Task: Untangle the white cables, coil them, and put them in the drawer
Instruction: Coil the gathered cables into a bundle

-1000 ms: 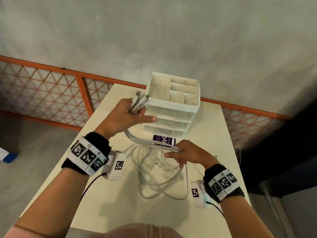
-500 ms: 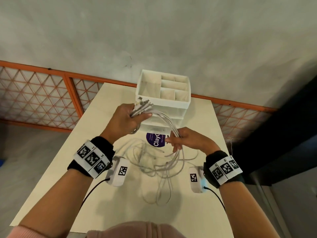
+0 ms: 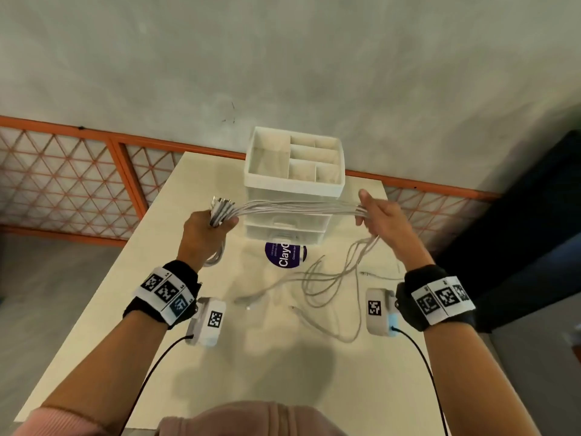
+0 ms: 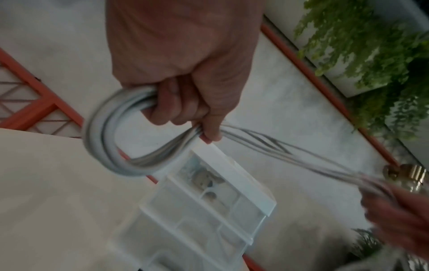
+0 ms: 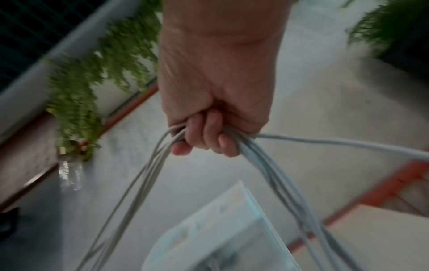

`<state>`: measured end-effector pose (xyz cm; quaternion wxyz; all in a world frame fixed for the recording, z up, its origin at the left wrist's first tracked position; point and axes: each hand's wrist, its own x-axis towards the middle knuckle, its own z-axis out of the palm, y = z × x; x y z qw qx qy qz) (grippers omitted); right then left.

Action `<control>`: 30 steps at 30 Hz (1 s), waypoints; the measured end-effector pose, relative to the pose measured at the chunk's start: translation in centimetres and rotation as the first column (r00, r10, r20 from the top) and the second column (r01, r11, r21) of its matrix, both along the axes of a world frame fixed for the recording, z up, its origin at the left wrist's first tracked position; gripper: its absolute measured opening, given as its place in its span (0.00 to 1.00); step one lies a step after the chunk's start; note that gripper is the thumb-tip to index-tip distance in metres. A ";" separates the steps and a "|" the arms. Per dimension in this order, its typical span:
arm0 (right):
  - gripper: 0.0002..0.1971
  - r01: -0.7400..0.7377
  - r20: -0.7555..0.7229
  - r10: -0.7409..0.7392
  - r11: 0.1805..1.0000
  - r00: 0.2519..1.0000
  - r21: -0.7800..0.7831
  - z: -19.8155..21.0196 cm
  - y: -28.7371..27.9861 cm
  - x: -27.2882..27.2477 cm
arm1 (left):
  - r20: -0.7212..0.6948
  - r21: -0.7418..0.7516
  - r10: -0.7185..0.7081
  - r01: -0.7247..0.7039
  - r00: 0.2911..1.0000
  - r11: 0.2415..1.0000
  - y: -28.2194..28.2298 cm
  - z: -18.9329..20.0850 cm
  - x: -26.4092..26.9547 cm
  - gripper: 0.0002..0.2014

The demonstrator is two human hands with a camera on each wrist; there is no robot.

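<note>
A bundle of white cables (image 3: 295, 206) runs level between both hands, in front of the white drawer unit (image 3: 294, 190). My left hand (image 3: 207, 226) grips the plug ends and a coiled loop (image 4: 109, 139) that hangs under the fist (image 4: 183, 102). My right hand (image 3: 375, 215) has its fingers curled round the same strands (image 5: 257, 157) further along. From there the loose tails (image 3: 330, 278) drop onto the table and lie in slack loops. The unit's drawers look closed.
The drawer unit stands at the far end of the cream table (image 3: 283, 357), with an open divided tray on top. A purple round sticker (image 3: 284, 254) lies in front of it. An orange lattice fence (image 3: 63, 184) and a grey floor lie beyond. Green plants (image 4: 371, 45) hang nearby.
My hands have moved apart and upward. The right hand slid along the cables to the right, pulling the bundle straight, and the heap on the table has thinned into trailing loops.
</note>
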<state>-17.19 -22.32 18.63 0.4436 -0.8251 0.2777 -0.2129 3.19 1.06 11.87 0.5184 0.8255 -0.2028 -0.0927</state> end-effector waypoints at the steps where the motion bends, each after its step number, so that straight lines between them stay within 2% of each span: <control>1: 0.26 0.028 0.042 -0.025 0.997 0.999 -0.074 1.1 -0.1 0.4 | -0.016 0.009 -0.032 0.032 0.999 0.999 -0.1 -0.3 -0.3 0.20; 4: 0.21 0.084 0.193 -0.039 0.970 0.980 -0.230 4.3 0.2 1.0 | -0.039 0.005 -0.102 0.102 0.994 0.995 -0.5 -0.4 -1.2 0.18; 7: 0.19 0.070 0.192 -0.003 0.938 0.981 -0.338 6.2 0.8 1.3 | -0.055 -0.010 -0.096 0.095 0.994 0.995 -0.7 -0.3 -1.4 0.16; 9: 0.19 0.022 0.111 0.015 0.946 0.994 -0.325 5.5 0.8 1.2 | -0.046 0.029 -0.055 0.057 0.997 0.998 -0.5 -0.5 -1.2 0.17; 12: 0.21 -0.079 -0.158 0.051 0.982 0.986 -0.173 2.0 0.8 0.5 | -0.046 0.063 -0.011 0.014 0.999 0.998 0.3 -0.8 -0.6 0.13; 14: 0.21 -0.171 -0.385 0.134 0.983 0.913 -0.065 -0.8 0.8 -0.2 | -0.097 0.028 -0.025 0.028 0.995 0.999 0.9 -0.7 -0.4 0.14; 17: 0.10 -0.288 -0.710 0.271 0.952 0.650 0.100 -4.0 0.9 -0.4 | -0.232 -0.123 -0.072 0.044 0.970 0.991 1.2 -0.4 -0.3 0.18; 18: 0.13 -0.291 -0.748 0.272 0.950 0.605 0.110 -4.7 1.1 -0.2 | -0.281 -0.173 -0.088 0.040 0.956 0.984 1.1 -0.2 -0.5 0.22; 19: 0.18 -0.301 -0.735 0.254 0.951 0.628 0.072 -5.1 1.4 0.2 | -0.318 -0.220 -0.115 0.044 0.941 0.974 0.9 0.1 -0.8 0.25; 20: 0.20 -0.316 -0.672 0.247 0.948 0.698 0.020 -5.1 2.0 0.8 | -0.336 -0.271 -0.151 0.058 0.930 0.961 0.6 0.4 -1.2 0.26; 21: 0.20 -0.338 -0.568 0.277 0.941 0.775 -0.002 -4.9 2.9 1.5 | -0.345 -0.325 -0.197 0.080 0.918 0.942 0.2 0.8 -1.8 0.25; 22: 0.19 -0.382 -0.471 0.340 0.924 0.814 0.006 -4.4 4.1 2.3 | -0.346 -0.375 -0.240 0.101 0.907 0.922 -0.4 1.2 -2.3 0.24; 23: 0.20 -0.446 -0.422 0.412 0.895 0.807 0.021 -3.9 5.2 3.1 | -0.346 -0.417 -0.281 0.122 0.895 0.901 -0.9 1.7 -2.9 0.23; 25: 0.23 -0.553 -0.443 0.527 0.829 0.725 0.082 -3.2 7.7 4.4 | -0.343 -0.494 -0.354 0.153 0.870 0.856 -1.9 2.9 -3.9 0.23; 27: 0.18 -0.607 -0.441 0.613 0.775 0.656 0.175 -3.7 9.8 5.3 | -0.327 -0.553 -0.411 0.180 0.851 0.813 -2.7 4.0 -4.2 0.23; 30: 0.14 -0.626 -0.330 0.655 0.753 0.680 0.203 -4.4 10.7 5.7 | -0.294 -0.596 -0.419 0.178 0.859 0.783 -2.5 4.5 -3.2 0.21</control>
